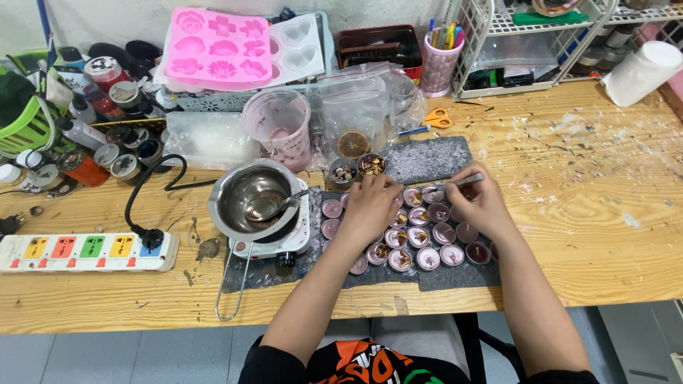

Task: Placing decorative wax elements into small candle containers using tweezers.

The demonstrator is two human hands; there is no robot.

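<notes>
Fingers: on the right hand point(486, 206) they pinch a pair of metal tweezers point(461, 182), tips pointing left over the back row of cups; on the left hand point(370, 205) they are curled loosely, palm down, resting on the cups, and whether they grip anything cannot be told.
Candle cups: small round tealight cups point(429, 258) stand in rows on a dark grey mat point(434, 158) on the wooden tabletop point(605, 206), filled with mauve wax; several carry bits of dried petal on top.
Small tins: two little tins point(371, 165) just behind the left hand hold dried flower pieces.
Melting pot: a steel pot point(252, 195) sits on a small hotplate left of the cups, with a spoon point(270, 208) and a film of pinkish wax inside.
Measuring cup: a clear plastic cup point(279, 122) behind the pot is smeared pink.
Hidden: the left hand covers several cups; what the tweezer tips hold is too small to see.
Position: the cups lie directly beneath and between both hands, the tweezer tips just above the back row.
</notes>
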